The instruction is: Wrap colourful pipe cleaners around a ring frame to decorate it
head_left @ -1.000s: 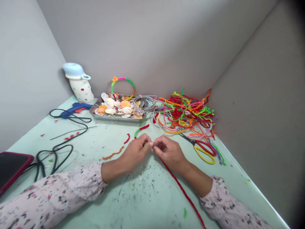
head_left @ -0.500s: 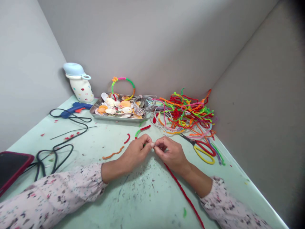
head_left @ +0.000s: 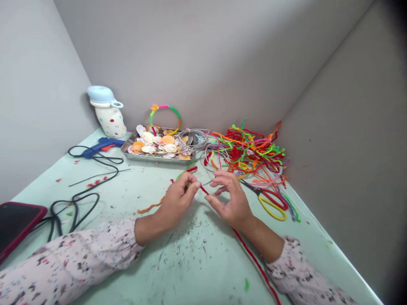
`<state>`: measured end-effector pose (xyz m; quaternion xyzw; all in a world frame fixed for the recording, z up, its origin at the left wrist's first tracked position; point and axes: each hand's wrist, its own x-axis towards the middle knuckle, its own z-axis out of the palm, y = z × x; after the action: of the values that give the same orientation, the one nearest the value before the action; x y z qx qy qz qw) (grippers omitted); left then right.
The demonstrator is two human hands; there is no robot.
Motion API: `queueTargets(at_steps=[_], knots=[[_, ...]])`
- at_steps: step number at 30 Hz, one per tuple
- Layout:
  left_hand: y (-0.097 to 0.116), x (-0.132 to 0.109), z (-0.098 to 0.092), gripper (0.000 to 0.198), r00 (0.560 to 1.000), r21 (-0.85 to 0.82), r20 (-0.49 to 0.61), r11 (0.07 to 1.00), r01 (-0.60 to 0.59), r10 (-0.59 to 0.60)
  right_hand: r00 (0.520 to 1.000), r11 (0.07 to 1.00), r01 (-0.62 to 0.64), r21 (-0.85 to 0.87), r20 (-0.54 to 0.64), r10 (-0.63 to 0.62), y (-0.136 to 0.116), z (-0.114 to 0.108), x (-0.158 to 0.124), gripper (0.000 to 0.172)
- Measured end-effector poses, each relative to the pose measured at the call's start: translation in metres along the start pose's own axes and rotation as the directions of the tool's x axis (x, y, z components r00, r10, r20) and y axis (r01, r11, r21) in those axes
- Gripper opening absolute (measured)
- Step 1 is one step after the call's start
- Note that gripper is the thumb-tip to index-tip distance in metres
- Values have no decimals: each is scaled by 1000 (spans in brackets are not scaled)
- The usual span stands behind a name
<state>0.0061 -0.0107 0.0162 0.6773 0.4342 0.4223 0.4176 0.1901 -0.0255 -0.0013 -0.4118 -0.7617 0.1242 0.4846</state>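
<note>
My left hand is closed in a pinch, thumb against forefinger, on a thin grey wire and the end of a red pipe cleaner. Behind its fingers shows a piece wrapped in green and red, partly hidden. The red pipe cleaner runs from that pinch to my right hand, passes beneath it and trails toward the front edge. My right thumb touches the strand, while the other fingers are raised and apart from the thumb. Beside my left hand lies an orange pipe cleaner piece.
A metal tray of shells stands at the back, a coloured hoop upright in it. Right of it are piled pipe cleaners and scissors. Leftward are a blue glue gun, its black cord, a bottle and a phone.
My hands have drawn slightly apart and the right fingers have opened out. A short red length now shows between the hands. The trailing strand has shifted right.
</note>
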Motion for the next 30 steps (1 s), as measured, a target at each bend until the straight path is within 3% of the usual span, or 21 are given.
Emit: queueTargets(at_steps=[3,5,6,9,12,15,19,25,30], knots=[[1,1,-2,20,998,-69,-51,997,18,-21,995,997,-14,-72,-99,6,-9,-9,7,33],[1,3,-2,21,995,-126,-88,992,25,-37,995,993,-70,-90,-71,64,-21,-18,14,16],[1,4,-3,21,994,-152,-102,988,29,-45,992,989,-123,-79,2,123,-28,-22,18,7],[3,3,-3,21,988,-206,-149,978,10,-42,911,945,-328,5,267,315,-52,-33,24,10],[9,-3,-1,19,986,-235,-169,971,-35,-5,818,856,-502,123,390,423,-68,-33,23,16],[14,-13,3,18,985,-201,-163,976,-84,51,774,747,-616,249,369,515,-72,-25,19,21],[12,-20,8,18,992,-162,-102,982,-95,80,743,658,-670,345,302,598,-68,-12,16,21],[3,-20,10,20,999,-208,-33,978,-15,9,711,622,-697,358,233,663,-65,0,12,19],[2,-21,9,19,999,-245,54,969,6,8,740,664,-661,350,162,653,-59,7,7,18]])
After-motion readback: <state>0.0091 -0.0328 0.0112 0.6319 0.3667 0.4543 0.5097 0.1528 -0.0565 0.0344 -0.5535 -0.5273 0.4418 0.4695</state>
